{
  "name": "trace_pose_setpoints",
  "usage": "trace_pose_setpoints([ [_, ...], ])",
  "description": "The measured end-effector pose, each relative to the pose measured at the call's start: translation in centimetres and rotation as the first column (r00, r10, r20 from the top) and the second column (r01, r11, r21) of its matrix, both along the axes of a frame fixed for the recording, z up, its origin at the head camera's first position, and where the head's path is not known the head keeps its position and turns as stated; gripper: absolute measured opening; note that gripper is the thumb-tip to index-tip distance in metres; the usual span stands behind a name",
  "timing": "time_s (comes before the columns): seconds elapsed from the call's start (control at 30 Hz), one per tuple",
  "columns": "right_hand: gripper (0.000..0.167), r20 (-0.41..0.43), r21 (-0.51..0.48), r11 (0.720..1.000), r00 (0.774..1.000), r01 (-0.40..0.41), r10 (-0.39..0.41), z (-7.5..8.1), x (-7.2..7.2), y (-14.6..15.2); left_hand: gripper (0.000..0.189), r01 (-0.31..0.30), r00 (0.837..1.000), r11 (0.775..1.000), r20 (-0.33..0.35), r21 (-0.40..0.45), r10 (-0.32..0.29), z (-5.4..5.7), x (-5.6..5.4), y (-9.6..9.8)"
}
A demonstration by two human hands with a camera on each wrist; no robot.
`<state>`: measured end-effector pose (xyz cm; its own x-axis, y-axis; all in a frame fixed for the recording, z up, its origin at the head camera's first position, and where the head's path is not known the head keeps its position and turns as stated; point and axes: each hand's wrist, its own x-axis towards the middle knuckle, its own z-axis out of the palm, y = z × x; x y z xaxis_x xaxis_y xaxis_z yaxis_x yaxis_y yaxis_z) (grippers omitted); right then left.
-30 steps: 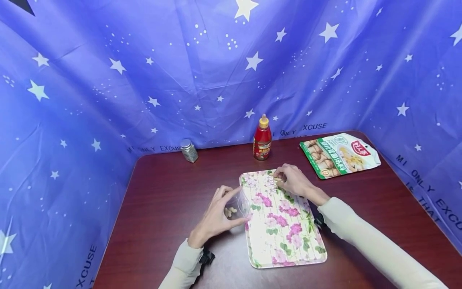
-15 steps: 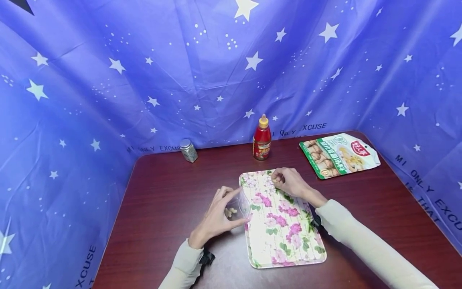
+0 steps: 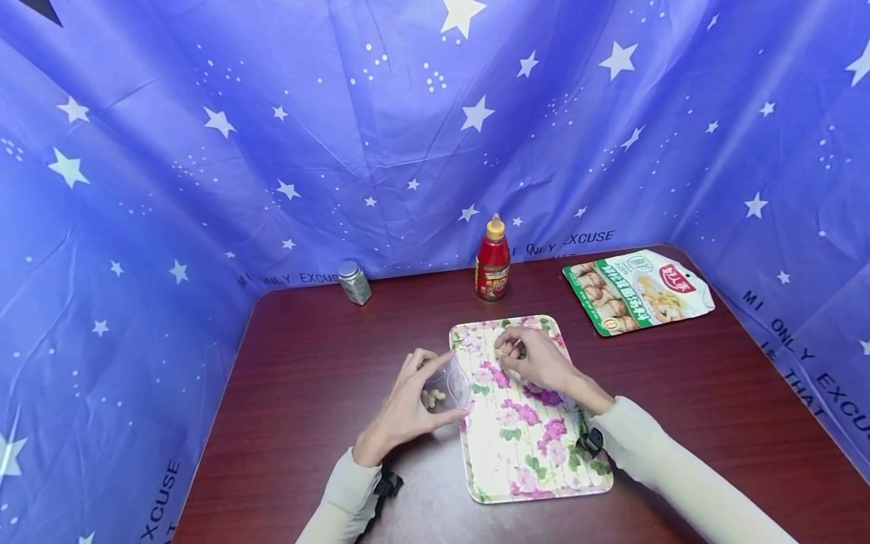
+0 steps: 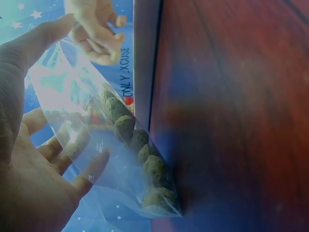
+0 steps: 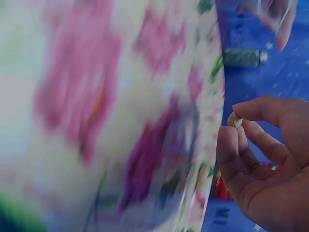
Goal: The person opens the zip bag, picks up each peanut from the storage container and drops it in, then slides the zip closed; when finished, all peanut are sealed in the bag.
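My left hand point(image 3: 401, 408) holds the mouth of a clear plastic bag point(image 3: 457, 381) spread between thumb and fingers, at the left edge of the flowered tray point(image 3: 489, 461). Several peanuts point(image 4: 124, 126) in their shells lie along the bottom of this bag in the left wrist view. Above the tray's upper half, my right hand point(image 3: 540, 361) pinches one peanut point(image 5: 234, 120) between thumb and fingertips. A short gap separates that hand from the bag. Most of the pinched shell is hidden by the fingers.
Behind the tray stands a red sauce bottle point(image 3: 492, 268) with a yellow cap. A small glass jar point(image 3: 355, 283) sits at the back left of the brown table point(image 3: 306, 378). At the back right lies a green and white food pouch point(image 3: 637, 295). A blue star-patterned curtain surrounds the table.
My right hand has moved left and slightly nearer over the tray, from its far edge toward the bag, carrying the peanut. The left hand and the bag have stayed in place.
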<state>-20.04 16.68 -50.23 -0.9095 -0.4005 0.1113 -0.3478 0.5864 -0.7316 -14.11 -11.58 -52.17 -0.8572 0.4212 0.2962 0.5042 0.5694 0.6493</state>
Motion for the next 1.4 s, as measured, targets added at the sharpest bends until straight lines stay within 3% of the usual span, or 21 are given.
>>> trace_pose_setpoints([
  [0.3, 0.016, 0.015, -0.132, 0.989, 0.998, -0.061, 0.063, 1.7, 2.9, -3.2, 0.096, -0.006, 0.999, 1.000, -0.042, -0.015, 0.006, 0.1, 0.0, -0.1],
  [0.57, 0.014, 0.016, -0.149, 0.977, 0.987, -0.153, 0.157, 2.2, 4.4, -5.3, 0.094, -0.002, 0.997, 1.000, -0.077, -0.018, 0.000, 0.2, -0.1, -0.3],
  [1.0, 0.013, 0.041, -0.149, 0.964, 0.973, -0.219, 0.228, 2.6, 5.1, -5.9, 0.094, -0.010, 0.997, 0.999, -0.083, -0.032, 0.008, 0.6, 0.0, -0.5],
  [1.4, 0.012, 0.008, -0.093, 0.983, 0.987, -0.158, 0.159, 2.3, 4.8, -4.4, 0.093, -0.029, 0.999, 0.997, -0.030, -0.069, 0.027, 0.6, 0.0, -0.4],
])
